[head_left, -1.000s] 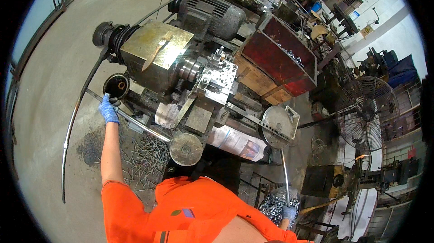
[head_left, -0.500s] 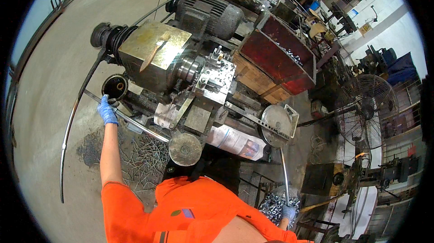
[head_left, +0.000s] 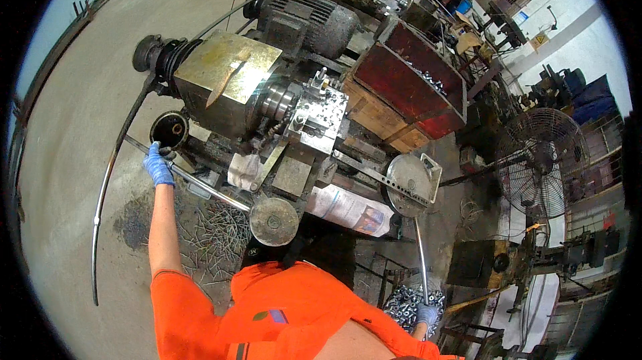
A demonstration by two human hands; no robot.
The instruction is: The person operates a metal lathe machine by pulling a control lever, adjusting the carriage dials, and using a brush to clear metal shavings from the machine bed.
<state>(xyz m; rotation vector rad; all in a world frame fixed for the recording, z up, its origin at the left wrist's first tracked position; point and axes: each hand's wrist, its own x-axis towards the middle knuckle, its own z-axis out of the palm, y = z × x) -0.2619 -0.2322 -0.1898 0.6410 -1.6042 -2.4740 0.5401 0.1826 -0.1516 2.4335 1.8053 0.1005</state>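
My left hand [head_left: 158, 164], in a blue glove, is closed around a long metal lever [head_left: 210, 191] beside a dark round cup [head_left: 170, 130]. That lever ends at a round metal disc [head_left: 274, 221] in front of my body. At the lower right, my right hand [head_left: 426, 314], also gloved, grips the lower end of a shiny handle rod [head_left: 421, 253]. This rod hangs down from a larger round plate [head_left: 406, 185]. Between my arms stands a lathe-like machine with a chuck [head_left: 275, 102] and a metal tool block [head_left: 319, 119].
Metal pieces fill a basket [head_left: 404, 308] by my right hand. A red bin [head_left: 418, 79] stands behind the machine, near a motor [head_left: 307, 22]. Thin metal rods [head_left: 217, 236] litter the floor at left. A long bar [head_left: 100, 226] slopes down there. A fan [head_left: 542, 162] stands right.
The lower end of the long sloping bar at the left has shifted slightly right and down. Both hands keep nearly the same places and grips.
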